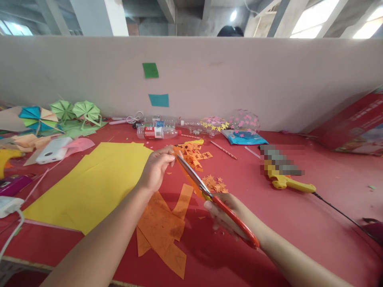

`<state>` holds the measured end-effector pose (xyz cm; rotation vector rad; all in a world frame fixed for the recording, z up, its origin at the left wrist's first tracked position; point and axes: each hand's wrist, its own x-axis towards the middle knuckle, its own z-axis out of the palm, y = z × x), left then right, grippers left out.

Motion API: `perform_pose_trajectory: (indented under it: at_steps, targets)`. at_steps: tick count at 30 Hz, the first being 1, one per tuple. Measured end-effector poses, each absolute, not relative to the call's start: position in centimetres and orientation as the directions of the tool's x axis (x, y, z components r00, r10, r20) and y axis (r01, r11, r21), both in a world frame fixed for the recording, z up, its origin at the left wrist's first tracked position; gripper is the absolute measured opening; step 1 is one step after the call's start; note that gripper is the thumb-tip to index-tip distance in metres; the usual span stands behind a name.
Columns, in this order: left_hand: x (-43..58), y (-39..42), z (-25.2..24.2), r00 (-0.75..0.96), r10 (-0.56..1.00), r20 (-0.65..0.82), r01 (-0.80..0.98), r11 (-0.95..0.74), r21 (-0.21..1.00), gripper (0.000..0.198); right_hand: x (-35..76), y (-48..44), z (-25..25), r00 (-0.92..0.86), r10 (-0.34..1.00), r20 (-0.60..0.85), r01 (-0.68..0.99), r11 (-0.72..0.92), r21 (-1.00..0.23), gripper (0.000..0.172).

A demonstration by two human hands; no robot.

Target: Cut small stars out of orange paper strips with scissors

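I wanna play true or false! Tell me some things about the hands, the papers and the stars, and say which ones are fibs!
1. The right hand holds scissors. True.
2. The left hand holds a bottle. False: it holds orange paper.
3. Yellow paper lies on the red table. True.
4. The wall has two red squares on it. False: it has a green square and a blue square.
5. The little stars near the scissors are orange. True.
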<state>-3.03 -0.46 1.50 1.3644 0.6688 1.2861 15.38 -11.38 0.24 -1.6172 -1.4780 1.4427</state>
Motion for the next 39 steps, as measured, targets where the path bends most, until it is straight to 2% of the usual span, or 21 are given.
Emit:
perform_pose_trajectory:
  at_steps: [10,24,39]
  targets:
    - [-3.48,-0.08,1.18,0.255,0.923,0.289,-0.242,-0.229,0.943,0.022,15.70,-11.28,0.16,-0.175,0.916,-0.362,0.408,-0.267,-0.873,0.042]
    - [-3.71,0.29,0.74,0.244,0.928,0.282,-0.239,-0.225,0.945,0.018,15.77,-11.10,0.36,-0.202,0.896,-0.395,0.421,-0.285,-0.861,0.040]
    - [-3.69,0.15,1.12,0.255,0.912,0.320,-0.234,-0.263,0.936,0.026,15.72,-11.10,0.16,-0.174,0.903,-0.393,0.420,-0.293,-0.859,0.041]
